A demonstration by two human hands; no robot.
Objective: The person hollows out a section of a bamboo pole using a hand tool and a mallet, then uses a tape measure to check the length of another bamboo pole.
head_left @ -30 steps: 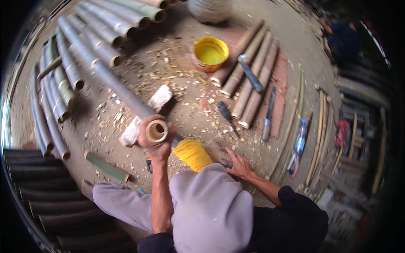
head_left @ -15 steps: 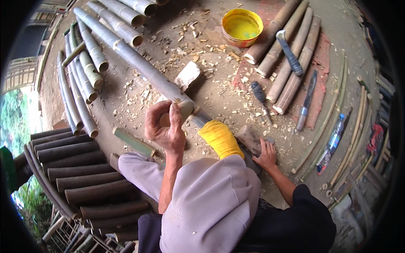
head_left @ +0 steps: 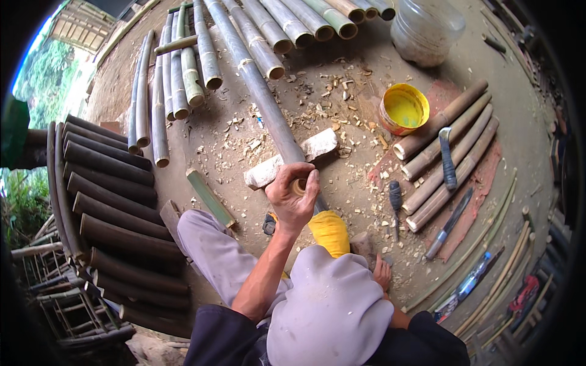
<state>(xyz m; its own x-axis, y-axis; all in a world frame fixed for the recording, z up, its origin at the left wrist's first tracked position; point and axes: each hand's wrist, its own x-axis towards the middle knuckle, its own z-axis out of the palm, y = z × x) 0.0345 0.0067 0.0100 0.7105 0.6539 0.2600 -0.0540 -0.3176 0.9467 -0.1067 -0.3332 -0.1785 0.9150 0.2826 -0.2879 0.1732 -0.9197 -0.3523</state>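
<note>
In front of me a long bamboo pole [head_left: 268,100] lies across a pale chopped log [head_left: 320,143]. My left hand [head_left: 294,195] is closed around the pole's near end, and the round opening shows between thumb and fingers. Just beyond my grey-clad knee [head_left: 329,299] is a yellow covering [head_left: 329,232], apparently on my foot, close to a dark narrow piece under the pole's end. My right hand [head_left: 382,273] is low beside a brown wooden block [head_left: 364,245], fingers extended against it. The knee hides part of that hand.
Bamboo poles [head_left: 287,24] lie at the back, more [head_left: 458,158] on red cloth at right. A hooked tool [head_left: 447,161] rests on them. A yellow bucket [head_left: 404,108], dark-handled spike [head_left: 395,198], knife [head_left: 450,224] and bottle [head_left: 473,274] lie rightward. Dark bamboo lengths [head_left: 122,207] are stacked left.
My view has swung, so the floor things appear lower and further right. My left hand stays at the pole's end, its grip slightly changed. My right hand stays by the wooden block, now more hidden.
</note>
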